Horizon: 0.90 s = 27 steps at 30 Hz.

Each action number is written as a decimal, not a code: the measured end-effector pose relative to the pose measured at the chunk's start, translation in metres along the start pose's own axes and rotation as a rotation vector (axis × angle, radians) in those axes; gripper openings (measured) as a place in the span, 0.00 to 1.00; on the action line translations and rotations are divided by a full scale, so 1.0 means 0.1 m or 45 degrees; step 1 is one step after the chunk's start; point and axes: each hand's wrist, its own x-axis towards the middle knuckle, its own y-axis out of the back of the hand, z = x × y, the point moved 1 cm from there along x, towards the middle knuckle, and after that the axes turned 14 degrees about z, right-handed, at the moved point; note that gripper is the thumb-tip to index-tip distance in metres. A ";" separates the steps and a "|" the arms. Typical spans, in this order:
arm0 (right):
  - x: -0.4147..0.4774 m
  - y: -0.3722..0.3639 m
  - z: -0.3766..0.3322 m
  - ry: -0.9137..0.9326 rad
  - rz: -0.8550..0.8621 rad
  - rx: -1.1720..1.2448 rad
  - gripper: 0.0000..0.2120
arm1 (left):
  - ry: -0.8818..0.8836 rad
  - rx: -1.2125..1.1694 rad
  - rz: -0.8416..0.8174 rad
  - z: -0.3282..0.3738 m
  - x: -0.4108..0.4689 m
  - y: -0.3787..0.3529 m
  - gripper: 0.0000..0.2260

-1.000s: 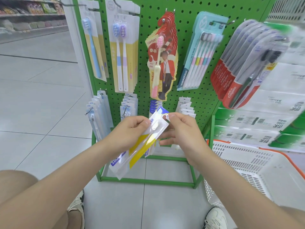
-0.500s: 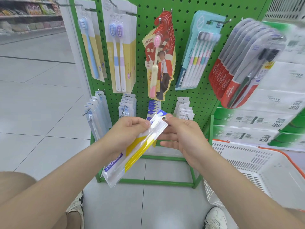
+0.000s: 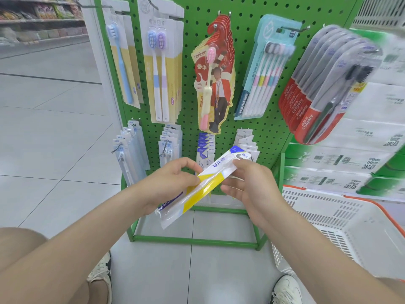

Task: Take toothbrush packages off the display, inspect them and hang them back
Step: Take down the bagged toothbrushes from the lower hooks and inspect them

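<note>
I have one package off the display, held tilted in front of its lower row. My left hand grips its middle and my right hand pinches the top end. I judge inspection underway, with rehanging not yet done.

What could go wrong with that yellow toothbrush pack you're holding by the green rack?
1. The glossy toothbrush package is tilted, gripped by the left hand and only pinched near its top by the right hand. It might slip and drop to the floor.
2. The lower hooks look crowded, so hanging it with the matching blue-topped packs could miss the hook or knock the neighbouring white packs loose.
</note>
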 end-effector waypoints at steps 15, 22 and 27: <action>-0.03 0.01 0.01 0.011 -0.120 0.126 0.08 | 0.043 -0.326 -0.094 0.05 -0.03 0.06 0.07; -0.09 -0.05 -0.01 0.054 -0.182 0.195 0.06 | 0.067 -0.367 -0.114 0.11 -0.02 0.08 0.11; -0.03 -0.07 0.00 0.098 -0.062 0.272 0.13 | 0.075 -0.315 -0.129 0.15 -0.03 0.08 0.12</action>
